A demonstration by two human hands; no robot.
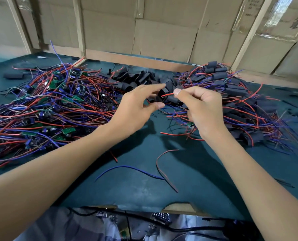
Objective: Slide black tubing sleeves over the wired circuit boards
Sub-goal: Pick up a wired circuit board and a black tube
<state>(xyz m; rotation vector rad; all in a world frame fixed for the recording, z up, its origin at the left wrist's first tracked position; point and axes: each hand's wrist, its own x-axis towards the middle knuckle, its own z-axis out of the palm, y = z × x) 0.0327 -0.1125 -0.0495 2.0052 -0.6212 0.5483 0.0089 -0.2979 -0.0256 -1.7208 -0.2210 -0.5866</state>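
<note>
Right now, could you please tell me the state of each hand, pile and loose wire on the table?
Left hand: open, fingers spread by a black sleeve.
Right hand: pinching a red wire entering that sleeve.
Bare boards pile: unsleeved, tangled.
Empty sleeves heap: loose.
Sleeved boards pile: covered.
Blue wire: lying loose.

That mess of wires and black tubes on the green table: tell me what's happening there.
A person is sleeving wired circuit boards. The right hand pinches a red wire whose tip points at a black sleeve by the left hand, whose fingers spread around it. Bare boards are heaped on the left, sleeved ones on the right, and spare sleeves lie behind on the table.
</note>
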